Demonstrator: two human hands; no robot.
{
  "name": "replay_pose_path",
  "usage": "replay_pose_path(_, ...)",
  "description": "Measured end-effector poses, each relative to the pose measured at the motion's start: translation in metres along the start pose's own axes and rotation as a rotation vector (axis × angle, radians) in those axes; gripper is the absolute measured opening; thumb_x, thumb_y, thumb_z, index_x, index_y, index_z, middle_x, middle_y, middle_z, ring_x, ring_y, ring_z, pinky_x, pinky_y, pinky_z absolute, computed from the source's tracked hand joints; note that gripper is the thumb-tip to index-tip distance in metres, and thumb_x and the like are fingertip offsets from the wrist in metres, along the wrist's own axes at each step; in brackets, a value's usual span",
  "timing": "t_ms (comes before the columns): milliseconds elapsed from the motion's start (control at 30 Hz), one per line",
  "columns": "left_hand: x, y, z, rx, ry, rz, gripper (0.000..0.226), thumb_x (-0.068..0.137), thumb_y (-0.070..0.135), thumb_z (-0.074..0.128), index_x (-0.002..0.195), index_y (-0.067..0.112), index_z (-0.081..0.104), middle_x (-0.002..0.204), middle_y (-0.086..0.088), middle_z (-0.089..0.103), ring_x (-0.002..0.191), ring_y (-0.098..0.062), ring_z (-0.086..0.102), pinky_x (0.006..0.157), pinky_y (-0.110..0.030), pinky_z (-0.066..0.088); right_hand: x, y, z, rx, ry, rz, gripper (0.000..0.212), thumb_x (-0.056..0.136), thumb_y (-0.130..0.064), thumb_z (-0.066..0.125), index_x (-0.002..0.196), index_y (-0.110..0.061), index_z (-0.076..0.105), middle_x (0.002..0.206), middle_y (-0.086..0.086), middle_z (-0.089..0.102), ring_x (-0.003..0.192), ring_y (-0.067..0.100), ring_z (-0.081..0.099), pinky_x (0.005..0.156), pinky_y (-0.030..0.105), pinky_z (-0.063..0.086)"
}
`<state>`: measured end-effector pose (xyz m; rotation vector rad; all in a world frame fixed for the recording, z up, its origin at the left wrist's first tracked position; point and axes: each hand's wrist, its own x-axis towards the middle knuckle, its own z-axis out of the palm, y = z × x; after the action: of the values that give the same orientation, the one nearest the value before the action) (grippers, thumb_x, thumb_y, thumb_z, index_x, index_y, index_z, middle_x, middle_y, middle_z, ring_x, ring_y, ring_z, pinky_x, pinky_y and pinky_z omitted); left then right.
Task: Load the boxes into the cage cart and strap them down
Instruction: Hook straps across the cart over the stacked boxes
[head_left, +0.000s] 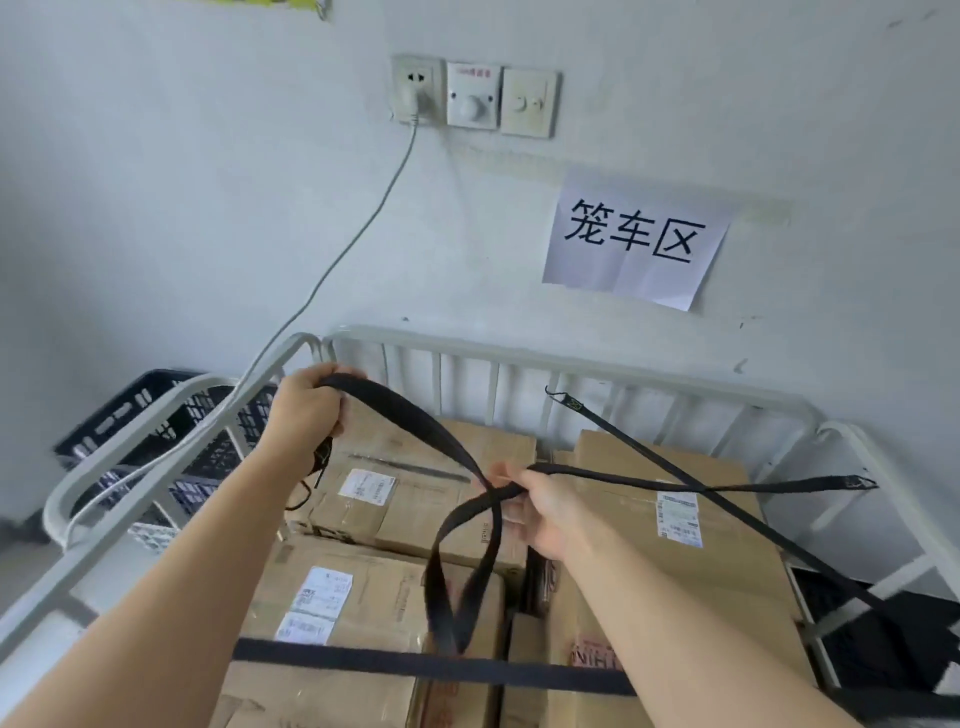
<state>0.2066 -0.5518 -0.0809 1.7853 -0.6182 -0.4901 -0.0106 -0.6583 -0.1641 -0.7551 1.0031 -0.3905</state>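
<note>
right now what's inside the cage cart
Labelled cardboard boxes fill the cage cart; one black strap lies flat across the near ones. Anything below that top layer is covered.

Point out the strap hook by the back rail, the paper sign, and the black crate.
strap hook (557, 396), head view, its metal bend.
paper sign (634, 239), head view, its middle.
black crate (122, 413), head view, its left wall.

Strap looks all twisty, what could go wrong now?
The strap crosses itself between the left hand and right hand, so it may knot when pulled. The hook by the back rail might slip loose if tugged. The white cable lies over the side rail near the left hand and could snag.
</note>
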Motion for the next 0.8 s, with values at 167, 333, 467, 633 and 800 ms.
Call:
replay_pose_path(167,-0.018,-0.023,-0.078,-0.013,0.218,-0.05,0.046,0.077,-0.015,0.03,0.084,0.01,0.067,0.047,-0.006,0.047,0.043,-0.019,0.037,0.047,-0.026,0.031,-0.009,0.019,0.053,-0.018,-0.133,0.063,0.02,0.102,-0.021,0.048,0.095,-0.013,0.065,0.096,0.013,0.071,0.085,0.027,0.067,0.073,0.041,0.055)
replay_pose_path(333,-0.035,-0.052,-0.148,-0.035,0.434,-0.126,0.042,0.082,-0.01,0.033,0.093,0.009,0.068,0.056,-0.01,0.047,0.047,-0.021,0.037,0.052,-0.03,0.034,-0.011,0.037,0.097,-0.148,-0.12,0.065,0.015,0.098,-0.028,0.056,0.094,-0.02,0.068,0.091,0.003,0.071,0.085,0.018,0.064,0.064,0.03,0.042)
replay_pose_path(467,-0.04,-0.069,-0.198,-0.075,0.534,-0.124,0.035,0.091,-0.005,0.034,0.095,0.008,0.066,0.056,-0.009,0.042,0.047,-0.022,0.035,0.049,-0.027,0.032,-0.008,0.051,0.131,-0.105,-0.122,0.067,0.014,0.098,-0.027,0.056,0.094,-0.017,0.065,0.093,0.006,0.072,0.085,0.019,0.065,0.063,0.029,0.038)
replay_pose_path(633,-0.03,-0.096,-0.262,-0.05,0.598,-0.13,0.031,0.093,-0.002,0.036,0.088,0.01,0.063,0.058,-0.009,0.044,0.05,-0.022,0.037,0.052,-0.028,0.031,0.0,0.071,0.183,-0.056,-0.113,0.092,0.018,0.097,-0.033,0.057,0.099,-0.015,0.062,0.113,0.011,0.069,0.09,0.019,0.065,0.058,0.025,0.039)
replay_pose_path(800,-0.005,-0.127,-0.328,0.145,0.598,-0.174,0.025,0.092,0.002,0.042,0.097,0.013,0.063,0.076,-0.013,0.056,0.073,-0.03,0.053,0.07,-0.039,0.045,0.01,0.089,0.228,0.025,0.059,0.015,0.054,0.074,-0.049,0.074,0.105,-0.007,0.06,0.074,0.005,0.061,0.049,0.005,0.044,0.035,0.015,0.027)
